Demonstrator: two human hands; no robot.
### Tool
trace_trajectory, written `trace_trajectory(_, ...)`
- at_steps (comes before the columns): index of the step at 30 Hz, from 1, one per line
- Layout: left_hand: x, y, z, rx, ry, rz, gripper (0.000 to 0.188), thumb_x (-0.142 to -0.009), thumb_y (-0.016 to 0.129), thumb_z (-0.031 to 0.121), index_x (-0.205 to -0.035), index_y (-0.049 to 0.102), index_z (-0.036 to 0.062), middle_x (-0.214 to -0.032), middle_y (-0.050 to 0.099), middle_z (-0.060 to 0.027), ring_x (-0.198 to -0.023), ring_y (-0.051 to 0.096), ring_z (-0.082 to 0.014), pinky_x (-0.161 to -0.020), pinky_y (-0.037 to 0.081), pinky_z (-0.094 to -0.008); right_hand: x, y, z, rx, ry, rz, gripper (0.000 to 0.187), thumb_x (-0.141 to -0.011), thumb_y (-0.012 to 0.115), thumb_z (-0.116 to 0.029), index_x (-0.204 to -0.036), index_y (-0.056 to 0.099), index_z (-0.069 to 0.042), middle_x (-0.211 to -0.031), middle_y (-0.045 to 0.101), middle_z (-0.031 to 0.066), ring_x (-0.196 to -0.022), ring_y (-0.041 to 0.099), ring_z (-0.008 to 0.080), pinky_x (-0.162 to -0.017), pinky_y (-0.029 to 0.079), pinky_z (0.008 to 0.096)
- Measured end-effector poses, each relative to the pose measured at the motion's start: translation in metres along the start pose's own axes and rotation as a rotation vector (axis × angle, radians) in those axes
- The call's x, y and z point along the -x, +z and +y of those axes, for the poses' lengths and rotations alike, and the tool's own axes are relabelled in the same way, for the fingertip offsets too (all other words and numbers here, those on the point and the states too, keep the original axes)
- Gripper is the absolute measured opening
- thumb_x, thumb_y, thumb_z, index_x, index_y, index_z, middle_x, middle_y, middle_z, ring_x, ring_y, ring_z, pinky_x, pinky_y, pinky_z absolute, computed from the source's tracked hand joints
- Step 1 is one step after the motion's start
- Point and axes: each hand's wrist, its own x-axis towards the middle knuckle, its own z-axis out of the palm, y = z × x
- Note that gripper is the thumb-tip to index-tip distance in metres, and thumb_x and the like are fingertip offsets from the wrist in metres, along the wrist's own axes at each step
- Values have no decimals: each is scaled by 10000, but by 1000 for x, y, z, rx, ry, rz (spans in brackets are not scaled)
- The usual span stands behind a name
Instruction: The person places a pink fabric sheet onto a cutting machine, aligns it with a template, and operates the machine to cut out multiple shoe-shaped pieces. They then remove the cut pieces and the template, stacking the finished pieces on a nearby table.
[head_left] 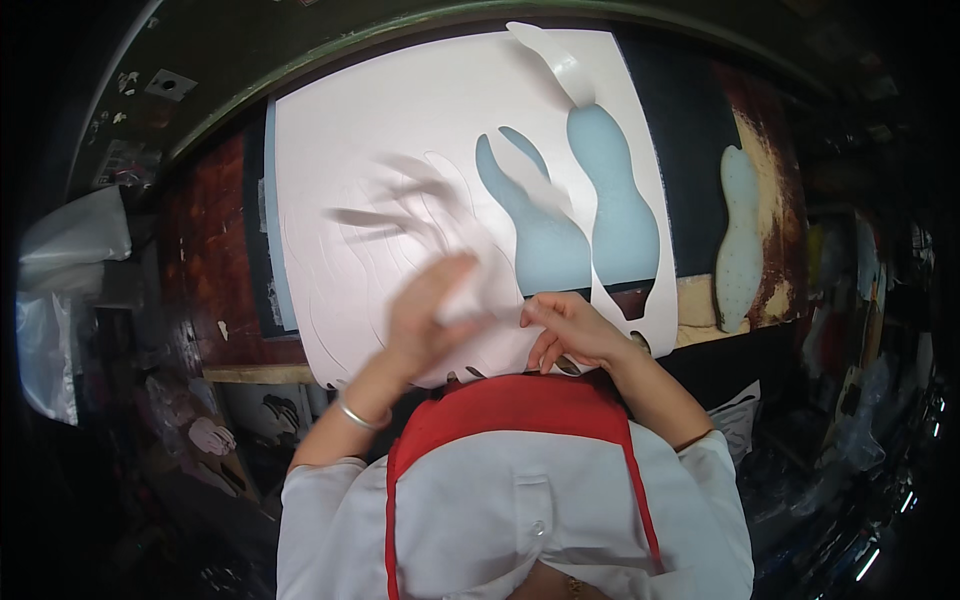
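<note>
1. Main workpiece: a large, pale pinkish-white flexible sheet (370, 120) lies across the tabletop (205, 265), a dark red-brown worn surface. Its near edge reaches the person's red apron (520, 408).
2. Cut lines: wavy, elongated outlines run through the left and middle areas of the sheet.
3. Openings: two wavy gaps at the right of the sheet expose a light blue flat layer (625, 215) beneath. The left gap divides into two prongs at its far end.
4. Raised material: a curled pale flap (558, 62) stands up at the far end of the right gap. Several thin pale strips (385, 218), blurred, rise near the sheet's middle.
5. Left hand (425, 312): positioned over the middle of the sheet, near the strips. Motion blur obscures the fingers — whether they grip anything cannot be told.
6. Right hand (580, 328): at the near edge of the sheet, fingers bent, thumb and forefinger close together — a grasp cannot be confirmed.
7. Adjacent item: a pale, speckled, wavy flat piece (738, 245) lies to the right, apart from the sheet.
</note>
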Motion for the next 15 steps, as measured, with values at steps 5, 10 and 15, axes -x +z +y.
trace_trajectory(5,26,27,0,-46,88,-281,864,-594,776,391,-1302,459,11,-1305,505,-161,-1181,460,-393,-1010,358,-492,-31,-6,8,-488,41,-200,473,-969,431,-459,-730,510,-59,-651,510,39,-522,533,204,-437,389,278)
trace_trajectory(10,-10,4,-13,135,-59,-575,570,-725,679,188,-1243,492,40,-1189,564,-134,-996,573,-305,-900,419,-427,-31,9,7,-458,-218,-194,391,-977,457,-354,-756,531,-40,-807,598,94,-577,583,193,-503,442,279)
trace_trajectory(15,-53,-127,-29,552,-493,453,333,-991,471,238,-1191,561,-13,-1135,616,-119,-1060,587,-188,-918,475,-326,0,33,3,326,-483,272,138,-887,621,-123,-895,568,5,-1075,603,153,-713,632,148,-623,522,251)
